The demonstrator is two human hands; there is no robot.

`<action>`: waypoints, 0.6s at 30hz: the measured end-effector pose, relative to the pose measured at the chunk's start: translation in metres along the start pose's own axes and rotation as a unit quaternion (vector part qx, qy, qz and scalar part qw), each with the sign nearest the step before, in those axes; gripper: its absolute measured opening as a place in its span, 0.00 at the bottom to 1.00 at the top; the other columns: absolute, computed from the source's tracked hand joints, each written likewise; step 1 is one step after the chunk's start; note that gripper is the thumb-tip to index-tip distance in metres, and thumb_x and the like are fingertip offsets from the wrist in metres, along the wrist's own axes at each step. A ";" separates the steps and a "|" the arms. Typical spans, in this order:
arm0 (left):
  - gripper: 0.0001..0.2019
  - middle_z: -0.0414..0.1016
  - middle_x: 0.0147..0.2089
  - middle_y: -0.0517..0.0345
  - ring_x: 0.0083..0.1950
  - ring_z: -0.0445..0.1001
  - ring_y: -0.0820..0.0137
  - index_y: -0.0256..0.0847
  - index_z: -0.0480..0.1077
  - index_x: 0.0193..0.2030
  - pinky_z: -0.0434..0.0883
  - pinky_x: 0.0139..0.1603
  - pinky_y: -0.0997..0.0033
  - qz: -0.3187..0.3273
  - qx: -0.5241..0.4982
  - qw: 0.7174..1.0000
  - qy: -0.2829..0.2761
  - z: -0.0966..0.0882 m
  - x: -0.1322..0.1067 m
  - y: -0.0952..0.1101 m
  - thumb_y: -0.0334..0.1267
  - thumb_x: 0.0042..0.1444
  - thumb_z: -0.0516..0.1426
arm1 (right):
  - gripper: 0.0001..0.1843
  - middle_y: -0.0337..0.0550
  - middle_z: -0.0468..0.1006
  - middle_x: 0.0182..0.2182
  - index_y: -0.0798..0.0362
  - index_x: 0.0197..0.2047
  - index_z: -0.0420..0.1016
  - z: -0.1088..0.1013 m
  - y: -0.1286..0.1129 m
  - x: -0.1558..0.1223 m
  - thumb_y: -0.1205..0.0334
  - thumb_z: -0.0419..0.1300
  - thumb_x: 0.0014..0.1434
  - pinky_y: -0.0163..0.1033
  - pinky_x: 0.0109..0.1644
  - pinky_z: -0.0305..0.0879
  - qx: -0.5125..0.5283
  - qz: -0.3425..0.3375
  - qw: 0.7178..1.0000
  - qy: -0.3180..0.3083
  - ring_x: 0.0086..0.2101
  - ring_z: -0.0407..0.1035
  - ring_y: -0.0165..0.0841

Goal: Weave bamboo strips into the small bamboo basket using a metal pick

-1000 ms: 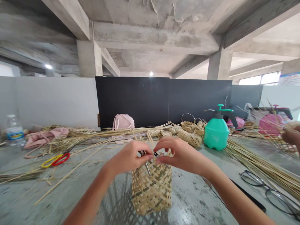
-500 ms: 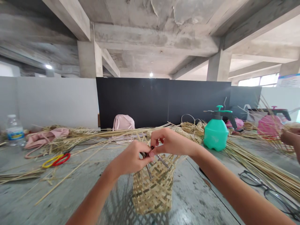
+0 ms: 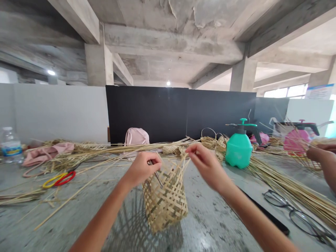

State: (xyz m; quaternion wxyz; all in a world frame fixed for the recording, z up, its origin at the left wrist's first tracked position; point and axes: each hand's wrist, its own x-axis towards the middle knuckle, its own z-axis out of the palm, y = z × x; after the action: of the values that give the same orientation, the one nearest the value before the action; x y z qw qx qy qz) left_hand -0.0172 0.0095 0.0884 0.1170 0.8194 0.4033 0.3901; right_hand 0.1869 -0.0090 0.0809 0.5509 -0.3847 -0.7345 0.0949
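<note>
A small woven bamboo basket (image 3: 165, 199) stands tilted on the grey table (image 3: 78, 217) in front of me. My left hand (image 3: 143, 168) is closed at the basket's near-left rim, gripping the rim together with a thin metal tool (image 3: 156, 176) that pokes down into the weave. My right hand (image 3: 203, 162) is raised at the right side of the rim, fingers pinched on a loose bamboo strip (image 3: 183, 161) that runs up from the basket.
Loose bamboo strips (image 3: 288, 185) lie across the table's back and right. Red-and-yellow scissors (image 3: 59, 178) lie left, a water bottle (image 3: 10, 145) far left, a green spray bottle (image 3: 237, 148) right, glasses (image 3: 294, 213) at near right. Another person's hand (image 3: 319, 154) works at far right.
The basket has tipped to the left and shifted slightly. My right hand has moved from the rim up and to the right, drawing a strip out with it.
</note>
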 end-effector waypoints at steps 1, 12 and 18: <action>0.08 0.72 0.23 0.61 0.27 0.69 0.72 0.38 0.70 0.20 0.63 0.29 0.75 -0.006 -0.001 1.000 0.001 -0.001 0.000 0.000 0.29 0.45 0.53 | 0.06 0.41 0.68 0.29 0.53 0.35 0.65 0.011 0.013 -0.010 0.62 0.51 0.55 0.36 0.29 0.60 -0.032 0.011 0.999 0.006 0.26 0.62 0.29; 0.07 0.70 0.21 0.61 0.25 0.66 0.72 0.37 0.69 0.19 0.61 0.27 0.74 -0.036 0.019 0.999 0.026 -0.004 0.004 -0.004 0.32 0.45 0.53 | 0.24 0.46 0.68 0.44 0.47 0.50 0.60 0.063 0.037 -0.045 0.52 0.58 0.51 0.42 0.34 0.64 -0.073 0.074 0.995 -0.007 0.37 0.69 0.39; 0.07 0.70 0.20 0.61 0.25 0.66 0.72 0.37 0.69 0.19 0.61 0.27 0.74 -0.045 0.023 0.998 0.032 -0.002 0.006 -0.005 0.30 0.43 0.53 | 0.21 0.43 0.66 0.43 0.48 0.48 0.59 0.070 0.048 -0.046 0.55 0.57 0.52 0.41 0.35 0.63 -0.046 0.090 0.995 -0.013 0.32 0.66 0.34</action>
State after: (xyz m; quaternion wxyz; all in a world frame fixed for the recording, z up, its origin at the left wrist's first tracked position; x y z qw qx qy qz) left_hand -0.0189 0.0170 0.0904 0.1027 0.7901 0.4518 0.4014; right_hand 0.1515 0.0131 -0.0059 0.5124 -0.4731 -0.7074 0.1148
